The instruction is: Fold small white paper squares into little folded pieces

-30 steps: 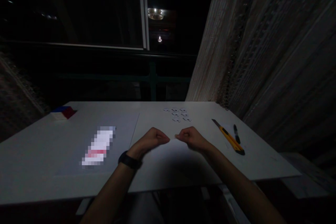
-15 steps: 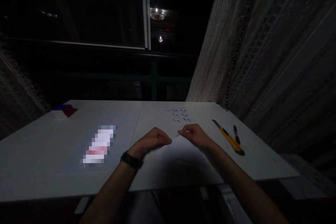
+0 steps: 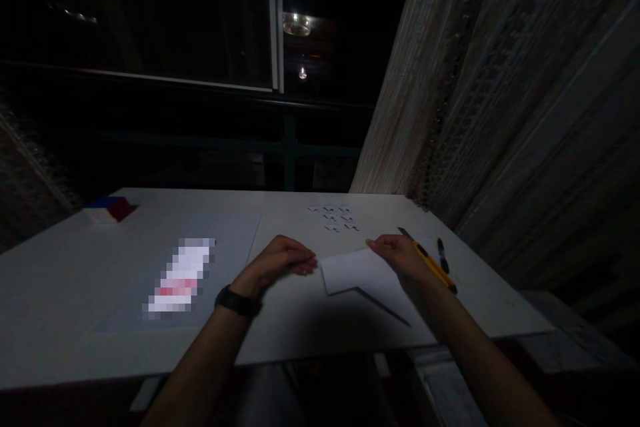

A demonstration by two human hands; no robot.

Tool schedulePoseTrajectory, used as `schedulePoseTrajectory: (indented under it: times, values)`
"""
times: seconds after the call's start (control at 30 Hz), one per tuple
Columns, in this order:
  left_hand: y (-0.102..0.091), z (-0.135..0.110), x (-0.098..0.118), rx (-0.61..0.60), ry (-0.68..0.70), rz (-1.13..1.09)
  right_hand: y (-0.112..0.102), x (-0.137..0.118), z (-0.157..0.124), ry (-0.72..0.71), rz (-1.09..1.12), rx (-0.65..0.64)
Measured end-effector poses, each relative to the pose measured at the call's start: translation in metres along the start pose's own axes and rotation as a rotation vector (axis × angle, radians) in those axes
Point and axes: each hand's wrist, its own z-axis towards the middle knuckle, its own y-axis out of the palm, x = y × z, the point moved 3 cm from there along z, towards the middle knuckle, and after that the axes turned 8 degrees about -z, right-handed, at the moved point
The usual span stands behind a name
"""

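My right hand (image 3: 400, 257) pinches a piece of white paper (image 3: 367, 280) by its upper right edge, above the table's near half. The paper is folded or cut unevenly, with its lower edge stepping to a slanted dark line at the right. My left hand (image 3: 280, 263), a dark band (image 3: 237, 301) on its wrist, hovers just left of the paper's left edge. Its fingers are stretched out and hold nothing that I can see. Beyond the hands lie several small paper pieces (image 3: 331, 218) with dark marks, set out in rows.
A yellow utility knife (image 3: 434, 265), blade out, and a black pen (image 3: 442, 255) lie right. A bright blurred-out rectangle (image 3: 180, 277) rests on a large pale sheet (image 3: 245, 230) left. A blue, red and white block (image 3: 110, 209) stands far left on the white table (image 3: 280, 203). Curtains (image 3: 400, 93) hang right.
The left hand has let go of the paper and moved slightly left. My right hand has shifted right with the paper, which now shows its face and stepped edge.
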Motion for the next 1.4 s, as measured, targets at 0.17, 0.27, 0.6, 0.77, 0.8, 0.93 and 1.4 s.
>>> schedulePoseTrajectory:
  times: [0.17, 0.27, 0.6, 0.77, 0.8, 0.93, 1.4]
  values:
    - [0.014, 0.008, -0.007, 0.03, 0.068, 0.124, 0.033, 0.02, 0.0, 0.032, 0.124, 0.015]
    - [0.016, 0.009, -0.012, 0.118, 0.084, 0.225, 0.048, 0.02, -0.002, 0.029, 0.139, -0.096]
    - [0.019, 0.007, -0.015, 0.03, 0.054, 0.312, 0.059, 0.006, 0.006, -0.036, 0.006, -0.464]
    - [0.017, 0.007, -0.015, 0.031, 0.043, 0.3, 0.057, -0.003, 0.003, -0.094, -0.068, -0.514]
    - [0.016, 0.007, -0.015, 0.024, 0.042, 0.294, 0.056, -0.005, 0.002, -0.11, -0.089, -0.523]
    - [0.014, 0.008, -0.016, 0.001, 0.043, 0.274, 0.048, -0.009, -0.003, -0.158, -0.184, -0.562]
    - [0.007, 0.009, -0.013, 0.099, 0.069, 0.258, -0.01, 0.013, -0.011, -0.002, 0.01, -0.436]
